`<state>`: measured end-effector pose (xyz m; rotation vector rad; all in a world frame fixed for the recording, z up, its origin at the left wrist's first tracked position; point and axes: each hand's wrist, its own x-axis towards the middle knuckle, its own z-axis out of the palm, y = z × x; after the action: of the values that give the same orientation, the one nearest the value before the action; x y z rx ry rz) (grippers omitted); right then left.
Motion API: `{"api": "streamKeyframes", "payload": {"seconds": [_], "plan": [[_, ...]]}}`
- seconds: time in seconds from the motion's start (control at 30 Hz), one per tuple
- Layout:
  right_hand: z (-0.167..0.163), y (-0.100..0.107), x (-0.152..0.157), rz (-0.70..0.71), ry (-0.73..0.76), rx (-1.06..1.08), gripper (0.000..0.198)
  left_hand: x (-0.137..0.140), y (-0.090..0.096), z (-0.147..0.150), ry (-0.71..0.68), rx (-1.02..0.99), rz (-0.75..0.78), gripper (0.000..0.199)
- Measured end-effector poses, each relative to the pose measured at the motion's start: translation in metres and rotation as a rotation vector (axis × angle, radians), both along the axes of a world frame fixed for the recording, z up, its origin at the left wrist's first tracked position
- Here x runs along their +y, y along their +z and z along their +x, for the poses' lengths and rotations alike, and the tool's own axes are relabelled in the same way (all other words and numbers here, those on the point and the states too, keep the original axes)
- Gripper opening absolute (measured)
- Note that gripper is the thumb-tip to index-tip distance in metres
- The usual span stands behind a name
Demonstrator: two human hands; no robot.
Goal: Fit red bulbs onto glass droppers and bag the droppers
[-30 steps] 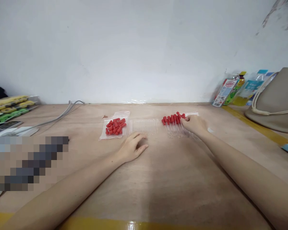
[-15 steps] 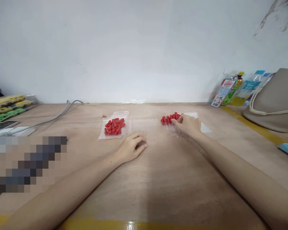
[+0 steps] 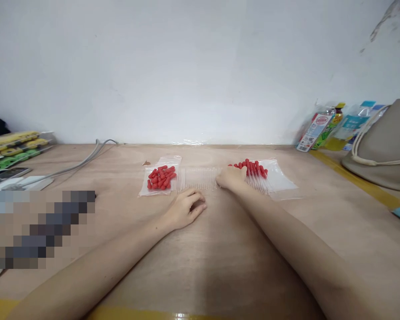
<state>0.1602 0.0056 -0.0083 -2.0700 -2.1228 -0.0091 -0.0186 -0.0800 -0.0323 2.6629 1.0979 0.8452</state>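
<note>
Our right hand is at the right end of a row of clear tubes, its hidden fingertips leaving us unable to tell whether they grip one. Our left hand rests loosely open, near bagged red bulbs; red-topped droppers lie beyond our right wrist.

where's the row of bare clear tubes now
In the head view, the bare clear tubes lie centrally, beyond the left hand, between the loose red bulbs on their left and the right hand at the row's right end.
</note>
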Motion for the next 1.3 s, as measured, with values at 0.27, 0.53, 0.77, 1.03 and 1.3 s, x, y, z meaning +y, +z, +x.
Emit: {"api": "streamKeyframes", "payload": {"seconds": [0.27, 0.53, 0.77, 1.03, 1.3], "plan": [[0.001, -0.003, -0.019, 0.067, 0.076, -0.051, 0.023, 0.012, 0.008, -0.016, 0.311, -0.021, 0.192, 0.016], [0.044, -0.025, -0.062, 0.451, 0.45, 0.115, 0.025, 0.068, 0.034, -0.054, 0.608, 0.317, 0.127, 0.024], [0.054, -0.038, -0.06, 0.558, 0.502, 0.191, 0.025, 0.086, 0.037, -0.044, 0.648, 0.49, 0.028, 0.023], [0.054, -0.038, -0.061, 0.511, 0.486, 0.228, 0.027, 0.088, 0.03, -0.041, 0.646, 0.491, 0.043, 0.025], [0.055, -0.038, -0.062, 0.496, 0.483, 0.247, 0.018, 0.081, 0.048, -0.038, 0.689, 0.368, 0.093, 0.021]]}}
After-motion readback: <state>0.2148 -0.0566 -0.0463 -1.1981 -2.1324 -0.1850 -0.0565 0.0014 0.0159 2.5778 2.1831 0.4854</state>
